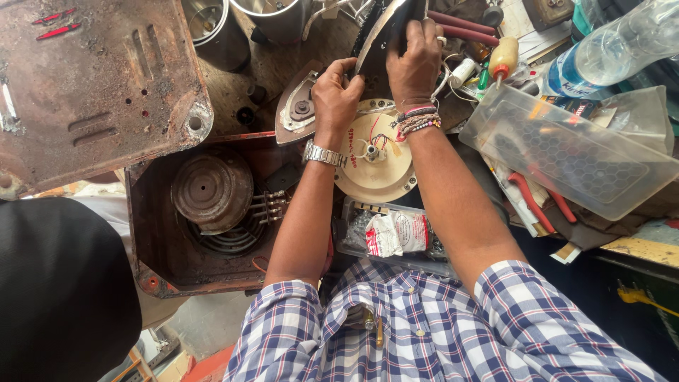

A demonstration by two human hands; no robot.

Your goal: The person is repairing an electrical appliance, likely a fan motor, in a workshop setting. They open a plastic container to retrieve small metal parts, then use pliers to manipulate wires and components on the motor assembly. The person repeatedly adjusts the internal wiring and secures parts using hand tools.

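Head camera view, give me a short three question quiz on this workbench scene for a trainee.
1. True or false: both hands grip the same part, a clothes iron held on edge.
2. What lies right under the wrists? A. a cream round base plate with wires B. a blue bucket C. a stack of plates
3. Which wrist wears the metal watch?

Key
1. True: the left hand and right hand both hold it.
2. A.
3. The left; the right wrist wears beaded bracelets.
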